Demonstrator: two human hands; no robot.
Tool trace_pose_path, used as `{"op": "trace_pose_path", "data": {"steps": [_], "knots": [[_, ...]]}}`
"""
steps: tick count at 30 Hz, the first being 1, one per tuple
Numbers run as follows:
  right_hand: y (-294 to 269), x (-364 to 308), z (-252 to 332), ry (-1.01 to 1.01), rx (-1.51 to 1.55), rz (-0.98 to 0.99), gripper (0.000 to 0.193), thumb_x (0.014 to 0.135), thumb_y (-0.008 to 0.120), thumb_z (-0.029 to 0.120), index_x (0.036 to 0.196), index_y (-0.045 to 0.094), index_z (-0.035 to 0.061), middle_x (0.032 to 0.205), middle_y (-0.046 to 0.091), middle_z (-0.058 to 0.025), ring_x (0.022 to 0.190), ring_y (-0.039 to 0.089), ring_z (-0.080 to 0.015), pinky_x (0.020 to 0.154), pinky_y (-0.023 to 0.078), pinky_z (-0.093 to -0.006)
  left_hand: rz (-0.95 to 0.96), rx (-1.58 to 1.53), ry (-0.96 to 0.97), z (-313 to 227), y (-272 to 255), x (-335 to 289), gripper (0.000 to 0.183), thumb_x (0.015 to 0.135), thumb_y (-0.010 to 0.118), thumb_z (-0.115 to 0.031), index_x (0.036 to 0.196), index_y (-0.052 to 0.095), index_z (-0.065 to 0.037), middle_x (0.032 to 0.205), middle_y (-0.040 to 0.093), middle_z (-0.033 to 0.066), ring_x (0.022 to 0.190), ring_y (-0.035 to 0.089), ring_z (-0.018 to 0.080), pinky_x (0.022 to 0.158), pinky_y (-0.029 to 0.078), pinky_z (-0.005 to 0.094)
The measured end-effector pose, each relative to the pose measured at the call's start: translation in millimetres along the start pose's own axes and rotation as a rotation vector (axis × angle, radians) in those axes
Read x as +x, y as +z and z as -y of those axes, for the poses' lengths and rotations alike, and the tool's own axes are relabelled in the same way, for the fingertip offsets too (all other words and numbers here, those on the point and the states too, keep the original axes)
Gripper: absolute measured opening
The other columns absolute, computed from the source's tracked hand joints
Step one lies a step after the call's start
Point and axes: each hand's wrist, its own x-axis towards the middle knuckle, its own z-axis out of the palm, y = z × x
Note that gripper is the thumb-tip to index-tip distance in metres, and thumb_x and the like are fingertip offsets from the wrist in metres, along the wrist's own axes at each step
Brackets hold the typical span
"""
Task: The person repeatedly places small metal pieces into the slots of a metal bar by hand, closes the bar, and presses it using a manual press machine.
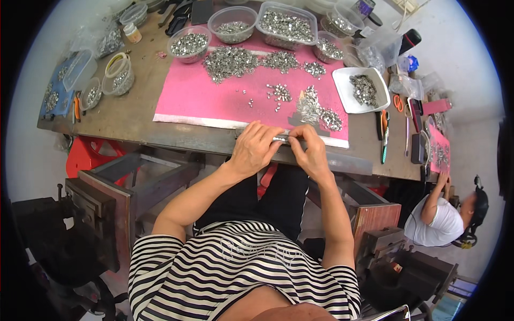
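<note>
At the near edge of the bench, my left hand (pixel 254 147) curls its fingers round a narrow strip of small silver metal pieces (pixel 279 138). My right hand (pixel 310 153) pinches the other end of this strip between thumb and fingers. Most of the strip is hidden by my fingers, and its finer parts are too small to make out. Just beyond my hands, on a pink mat (pixel 214 101), lies a heap of thin silver pieces (pixel 308 106) beside a small pile of metal parts (pixel 331 119). Further loose bits (pixel 279 93) are scattered left of them.
Clear plastic tubs (pixel 188 45) of metal parts line the mat's far side. A white square tray (pixel 342 91) stands right, near orange-handled pliers (pixel 385 136). A blue tray (pixel 60 80) lies far left. A bench vise (pixel 91 214) is lower left. Another person (pixel 436 219) works at right.
</note>
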Motion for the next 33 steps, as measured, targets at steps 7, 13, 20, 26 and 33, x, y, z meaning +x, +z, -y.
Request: {"op": "trace_pose_path", "data": {"steps": [7, 13, 20, 26, 33], "knots": [[3.6, 0.3, 4.4, -0.104, -0.141, -0.021, 0.015, 0.082, 0.069, -0.004, 0.091, 0.057, -0.0004, 0.088, 0.060, -0.0143, 0.084, 0.060, -0.0339, 0.077, 0.047, -0.0425, 0.024, 0.010, 0.023, 2.9, -0.9, -2.6, 0.037, 0.085, 0.071, -0.009, 0.120, 0.062, -0.001, 0.103, 0.068, 0.0159, 0.096, 0.062, 0.0365, 0.096, 0.048, 0.0471], [3.0, 2.1, 9.9, -0.192, -0.312, -0.009, 0.015, 0.081, 0.071, -0.001, 0.090, 0.059, 0.0026, 0.087, 0.060, -0.0111, 0.081, 0.058, -0.0319, 0.072, 0.045, -0.0422, 0.041, 0.007, 0.014, 4.0, 0.3, -4.2, 0.037, 0.086, 0.071, -0.009, 0.121, 0.061, 0.000, 0.105, 0.067, 0.0170, 0.099, 0.062, 0.0370, 0.097, 0.047, 0.0471], [6.5, 0.9, 13.2, -0.255, -0.413, -0.038, 0.016, 0.080, 0.071, -0.001, 0.090, 0.060, 0.0039, 0.085, 0.059, -0.0091, 0.079, 0.058, -0.0293, 0.072, 0.044, -0.0406, 0.027, 0.013, 0.029, 4.4, 0.4, -4.3, 0.037, 0.086, 0.070, -0.009, 0.120, 0.061, 0.000, 0.103, 0.067, 0.0174, 0.098, 0.062, 0.0366, 0.096, 0.048, 0.0465], [3.3, 1.0, 10.3, -0.228, -0.353, -0.020, 0.017, 0.080, 0.072, -0.003, 0.091, 0.061, 0.0031, 0.087, 0.063, -0.0106, 0.078, 0.059, -0.0306, 0.072, 0.045, -0.0399, 0.023, 0.000, 0.028, 3.4, -0.3, -3.6, 0.036, 0.086, 0.071, -0.009, 0.120, 0.062, -0.001, 0.101, 0.066, 0.0159, 0.097, 0.061, 0.0354, 0.093, 0.048, 0.0451], [3.3, -3.3, 7.3, -0.160, -0.239, -0.035, 0.016, 0.082, 0.070, -0.007, 0.092, 0.060, -0.0004, 0.091, 0.066, -0.0139, 0.084, 0.064, -0.0323, 0.076, 0.051, -0.0397, 0.036, -0.002, 0.010, 3.8, 1.4, -5.8, 0.036, 0.086, 0.071, -0.010, 0.120, 0.062, -0.002, 0.102, 0.066, 0.0159, 0.100, 0.061, 0.0359, 0.097, 0.047, 0.0461]]}}
